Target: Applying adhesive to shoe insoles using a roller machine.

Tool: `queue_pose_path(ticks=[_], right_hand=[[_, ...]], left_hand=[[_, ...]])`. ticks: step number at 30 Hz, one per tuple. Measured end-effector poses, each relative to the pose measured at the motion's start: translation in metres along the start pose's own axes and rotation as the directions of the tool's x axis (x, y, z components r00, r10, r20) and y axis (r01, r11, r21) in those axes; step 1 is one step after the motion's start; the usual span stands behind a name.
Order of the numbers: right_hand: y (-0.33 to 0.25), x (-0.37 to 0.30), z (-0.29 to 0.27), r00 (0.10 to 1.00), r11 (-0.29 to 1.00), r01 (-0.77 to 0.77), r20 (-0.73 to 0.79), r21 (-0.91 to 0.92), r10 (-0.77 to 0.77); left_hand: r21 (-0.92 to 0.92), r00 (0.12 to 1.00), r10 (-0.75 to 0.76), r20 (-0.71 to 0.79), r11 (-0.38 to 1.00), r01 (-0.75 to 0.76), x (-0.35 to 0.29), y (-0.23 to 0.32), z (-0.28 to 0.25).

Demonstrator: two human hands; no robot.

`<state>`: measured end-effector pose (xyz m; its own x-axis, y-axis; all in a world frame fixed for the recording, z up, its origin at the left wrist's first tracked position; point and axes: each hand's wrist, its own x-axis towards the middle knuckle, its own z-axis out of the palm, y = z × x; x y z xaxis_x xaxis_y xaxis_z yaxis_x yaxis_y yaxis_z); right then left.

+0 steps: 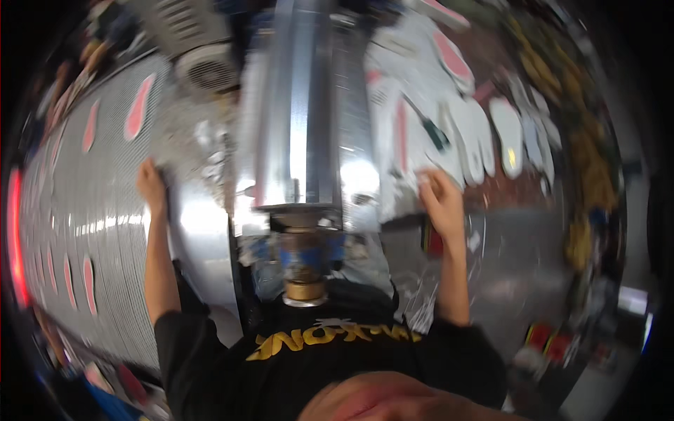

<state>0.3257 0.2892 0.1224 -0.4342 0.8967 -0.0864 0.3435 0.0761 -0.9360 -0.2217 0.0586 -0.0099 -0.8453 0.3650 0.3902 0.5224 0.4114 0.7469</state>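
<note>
The picture is motion-blurred. My left hand [151,184] rests on the edge of a shiny metal plate [200,231], beside a wide mesh belt [91,210] carrying pink and red sole-shaped pieces [137,109]. Its fingers are too blurred to read. My right hand [441,200] reaches to the right of the machine, fingers curled on the near edge of a white sole-shaped piece [421,158] on a table. Several more white soles [507,133], some with pink centres, lie beyond it.
A tall shiny metal machine body [302,112] stands between my arms, with a brass and blue fitting [305,263] at its near end. A fan-like grille [207,70] sits at the back left. A green-handled tool [435,133] lies among the soles. Clutter lines the right edge.
</note>
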Motion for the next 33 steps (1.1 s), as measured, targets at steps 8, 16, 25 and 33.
queue_pose_path(ticks=[8,16,25,33], right_hand=[[-0.030,0.020,0.050,0.990,0.894,0.073,-0.077,-0.443,-0.119],[-0.031,0.041,0.062,0.958,0.726,0.180,-0.051,-0.663,-0.283],[-0.027,0.015,0.077,0.999,0.832,-0.034,-0.030,-0.554,0.020],[-0.022,0.013,0.109,0.969,0.879,0.196,-0.053,-0.435,-0.243]], left_hand=[[-0.135,0.986,0.135,0.097,0.983,-0.122,0.001,0.003,0.003],[0.300,0.921,0.337,0.194,0.874,-0.382,-0.002,-0.024,0.011],[0.267,0.877,0.430,0.214,0.838,-0.476,0.002,-0.049,0.019],[0.246,0.925,0.262,0.276,0.911,-0.331,0.009,-0.073,0.023]])
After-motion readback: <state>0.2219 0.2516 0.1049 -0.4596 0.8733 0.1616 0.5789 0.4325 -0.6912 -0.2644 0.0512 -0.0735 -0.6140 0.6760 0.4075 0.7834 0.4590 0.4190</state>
